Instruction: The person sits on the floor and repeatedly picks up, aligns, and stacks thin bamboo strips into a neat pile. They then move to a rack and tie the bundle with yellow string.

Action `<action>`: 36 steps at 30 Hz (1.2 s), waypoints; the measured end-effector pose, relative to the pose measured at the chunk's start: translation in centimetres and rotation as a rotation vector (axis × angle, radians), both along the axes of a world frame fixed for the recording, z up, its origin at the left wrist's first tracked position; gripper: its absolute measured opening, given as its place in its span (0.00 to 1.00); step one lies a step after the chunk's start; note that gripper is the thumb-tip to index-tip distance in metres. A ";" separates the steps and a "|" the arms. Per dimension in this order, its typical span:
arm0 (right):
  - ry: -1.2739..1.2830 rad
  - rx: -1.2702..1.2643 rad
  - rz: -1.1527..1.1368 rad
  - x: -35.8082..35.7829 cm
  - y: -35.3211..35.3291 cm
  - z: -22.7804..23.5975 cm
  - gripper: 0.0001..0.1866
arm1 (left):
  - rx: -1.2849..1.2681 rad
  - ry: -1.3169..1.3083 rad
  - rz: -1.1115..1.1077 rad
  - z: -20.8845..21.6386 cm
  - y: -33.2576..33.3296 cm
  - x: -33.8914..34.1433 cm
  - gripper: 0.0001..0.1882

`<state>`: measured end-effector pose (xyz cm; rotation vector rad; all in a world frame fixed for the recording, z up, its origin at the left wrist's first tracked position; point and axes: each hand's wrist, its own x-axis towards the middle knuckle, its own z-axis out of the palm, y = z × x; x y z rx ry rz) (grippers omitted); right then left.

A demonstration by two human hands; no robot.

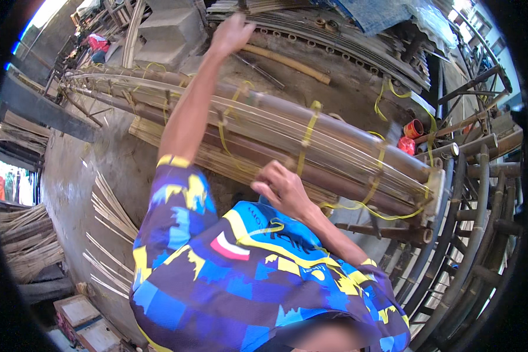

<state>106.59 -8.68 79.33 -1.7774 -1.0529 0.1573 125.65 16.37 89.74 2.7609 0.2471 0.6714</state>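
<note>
A long bundle of thin pale strips [346, 154] lies between thick bamboo poles [393, 158], with yellow straps [308, 136] tied round it at intervals. My left arm reaches across the far side of the bundle. My left hand [232, 35] is raised beyond it, smeared by motion, so I cannot make out its fingers. Close to my chest, at the bundle's near edge, my right hand [280, 186] is closed with its fingers curled. Whatever it may hold is hidden. A loose yellow strap [381, 215] trails along the bundle's near right side, and a short yellow strand [258, 233] crosses my shirt.
A bamboo rack [469, 223] stands at the right, near a red bucket [413, 128]. Beyond the bundle, a bamboo pole [287, 63] lies on the floor by stacked long strips [358, 44]. Loose strips [108, 205] and bundled strips [32, 243] lie at the left.
</note>
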 end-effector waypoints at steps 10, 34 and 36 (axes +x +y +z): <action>0.530 0.052 -0.478 4.9 13.1 4.2 0.16 | 0.139 0.316 -0.647 -12.0 5.6 -9.5 0.04; -0.023 -0.173 -0.018 0.7 15.3 -1.7 0.05 | -0.636 0.427 -0.796 -7.1 3.7 -3.4 0.11; -0.222 -0.244 -0.034 1.0 15.3 -4.0 0.02 | -0.509 0.457 -0.825 -7.3 2.6 1.5 0.10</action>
